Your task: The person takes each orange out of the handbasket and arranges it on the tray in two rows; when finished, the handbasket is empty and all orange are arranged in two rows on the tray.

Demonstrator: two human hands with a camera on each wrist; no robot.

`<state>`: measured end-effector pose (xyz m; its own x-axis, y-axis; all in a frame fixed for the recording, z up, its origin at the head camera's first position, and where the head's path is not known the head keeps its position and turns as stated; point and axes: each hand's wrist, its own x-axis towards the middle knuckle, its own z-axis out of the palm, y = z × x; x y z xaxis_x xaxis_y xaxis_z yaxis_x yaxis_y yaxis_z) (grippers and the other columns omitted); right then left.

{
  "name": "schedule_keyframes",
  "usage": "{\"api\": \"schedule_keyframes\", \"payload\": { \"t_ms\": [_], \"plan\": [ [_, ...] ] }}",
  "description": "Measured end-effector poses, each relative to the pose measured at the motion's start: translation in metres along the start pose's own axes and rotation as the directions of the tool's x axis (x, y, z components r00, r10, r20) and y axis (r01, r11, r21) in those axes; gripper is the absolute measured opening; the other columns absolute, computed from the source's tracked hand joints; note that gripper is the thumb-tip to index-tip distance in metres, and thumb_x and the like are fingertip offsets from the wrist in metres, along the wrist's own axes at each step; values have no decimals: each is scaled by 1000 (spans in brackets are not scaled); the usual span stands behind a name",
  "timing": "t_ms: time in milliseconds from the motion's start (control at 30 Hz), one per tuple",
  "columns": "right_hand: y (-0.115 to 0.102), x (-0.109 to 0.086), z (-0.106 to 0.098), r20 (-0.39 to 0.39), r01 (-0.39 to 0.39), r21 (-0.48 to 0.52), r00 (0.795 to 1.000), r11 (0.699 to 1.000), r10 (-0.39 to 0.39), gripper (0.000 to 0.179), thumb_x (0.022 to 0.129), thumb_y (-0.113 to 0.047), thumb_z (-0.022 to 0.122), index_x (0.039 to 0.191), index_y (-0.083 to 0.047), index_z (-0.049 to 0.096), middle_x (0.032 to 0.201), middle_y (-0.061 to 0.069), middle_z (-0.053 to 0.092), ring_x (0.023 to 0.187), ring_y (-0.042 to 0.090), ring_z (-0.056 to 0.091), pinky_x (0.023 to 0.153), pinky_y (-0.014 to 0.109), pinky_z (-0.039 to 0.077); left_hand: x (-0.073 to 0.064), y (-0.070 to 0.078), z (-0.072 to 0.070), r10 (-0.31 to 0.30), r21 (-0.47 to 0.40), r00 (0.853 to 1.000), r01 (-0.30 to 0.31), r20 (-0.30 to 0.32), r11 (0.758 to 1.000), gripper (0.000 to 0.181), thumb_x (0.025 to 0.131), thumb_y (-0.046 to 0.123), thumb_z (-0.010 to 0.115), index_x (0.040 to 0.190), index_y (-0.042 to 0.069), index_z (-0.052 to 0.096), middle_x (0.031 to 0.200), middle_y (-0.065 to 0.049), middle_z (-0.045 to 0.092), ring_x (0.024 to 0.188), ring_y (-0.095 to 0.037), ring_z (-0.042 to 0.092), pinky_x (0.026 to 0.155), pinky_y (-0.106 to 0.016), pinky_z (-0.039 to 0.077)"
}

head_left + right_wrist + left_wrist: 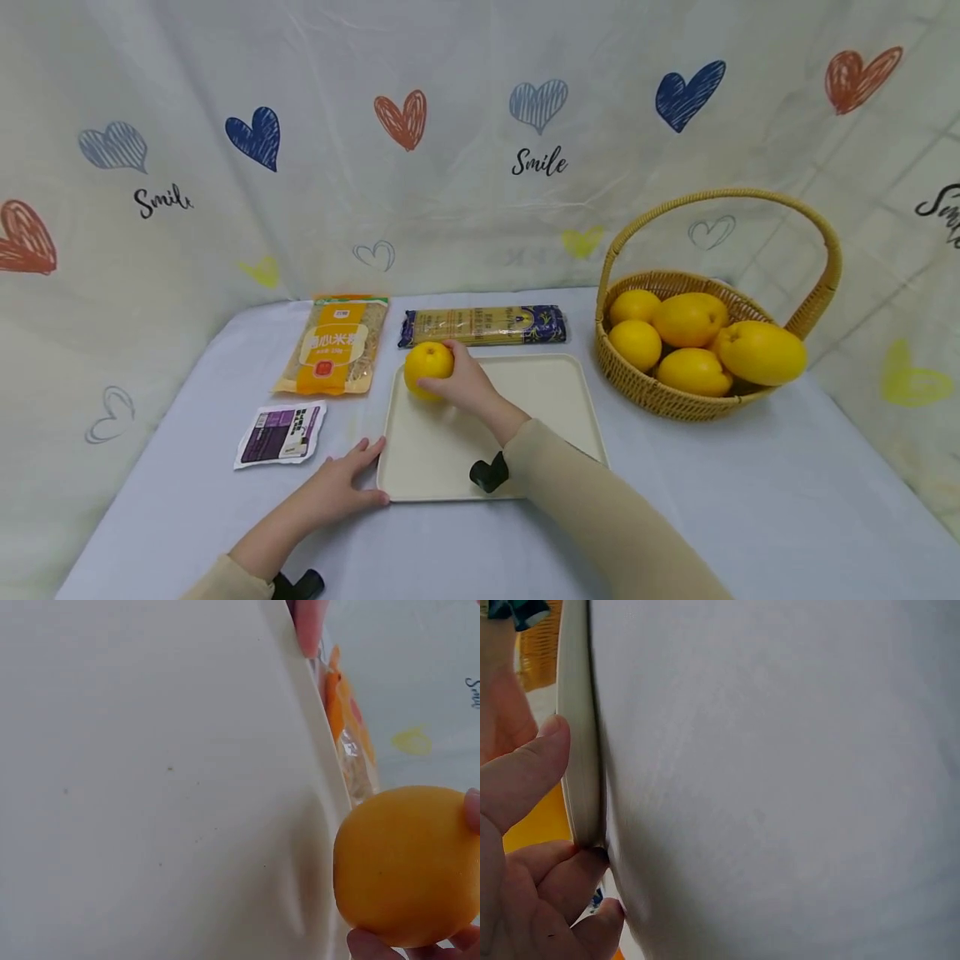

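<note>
A round yellow fruit (428, 363) is gripped between the thumb and fingers of my right hand (472, 382), over the far left corner of a cream tray (480, 433). The right wrist view shows the fruit (409, 866) by the tray's rim, a shadow falling on the tray surface. My left hand (345, 483) touches the tray's left side by the near corner, thumb and fingers spread along the edge. In the left wrist view the thumb of that hand (525, 900) lies against the tray's outer wall (581, 765).
A wicker basket (660, 404) with several yellow fruits stands at the right. Behind the tray lies a long noodle packet (483, 326). To the left are a yellow-labelled grain bag (332, 346) and a small purple-and-white packet (281, 434). A white cloth covers the table.
</note>
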<state>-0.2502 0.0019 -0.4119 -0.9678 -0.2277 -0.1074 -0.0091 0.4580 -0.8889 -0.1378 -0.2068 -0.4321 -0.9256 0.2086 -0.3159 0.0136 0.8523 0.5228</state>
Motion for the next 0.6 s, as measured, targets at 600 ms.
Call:
{"api": "schedule_keyframes", "payload": {
  "t_ms": [600],
  "plan": [
    [7,6,13,-13,-1,-21,1000,1000,1,74,77,-36,70,140,-25,33,139,10,32,122,31,41,102,47,37,-1,0,1,35,12,999,-35,5,999,85,70,46,71,140,13,36,143,-23,31,131,-41,32,104,-67,10]
  ]
}}
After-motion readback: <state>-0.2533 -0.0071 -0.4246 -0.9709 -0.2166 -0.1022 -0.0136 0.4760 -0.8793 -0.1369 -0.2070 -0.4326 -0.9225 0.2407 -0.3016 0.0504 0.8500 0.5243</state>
